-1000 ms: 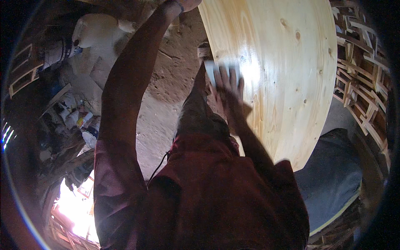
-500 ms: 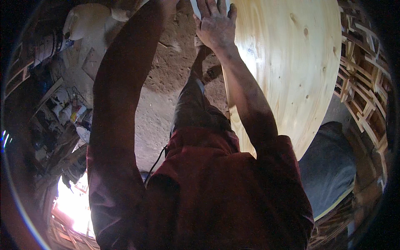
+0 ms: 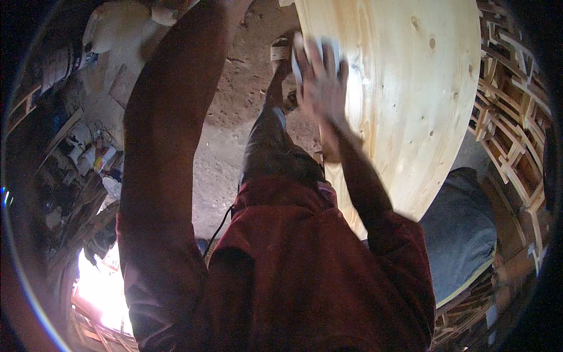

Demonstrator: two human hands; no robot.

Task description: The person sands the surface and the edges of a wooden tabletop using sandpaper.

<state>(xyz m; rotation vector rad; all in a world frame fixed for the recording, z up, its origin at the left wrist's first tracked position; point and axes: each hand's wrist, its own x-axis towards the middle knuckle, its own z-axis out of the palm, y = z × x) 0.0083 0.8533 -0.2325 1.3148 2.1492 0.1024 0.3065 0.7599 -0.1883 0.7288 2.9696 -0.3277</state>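
Observation:
My right hand lies over the left edge of a large pale wooden panel with a knotty grain. Beneath its spread fingers is a white pad, perhaps folded sandpaper; its exact kind is hidden by the fingers and blurred by motion. The hand presses the pad against the wood. My left arm reaches up past the top edge of the picture, so its hand is out of sight.
Bare, rough ground lies left of the panel. Stacked wooden frames line the far right, near a dark cloth-covered bulk. Clutter and a pale rounded container stand on the left.
My right hand and the white pad have moved down toward me and slightly right along the panel. The left forearm has shifted slightly.

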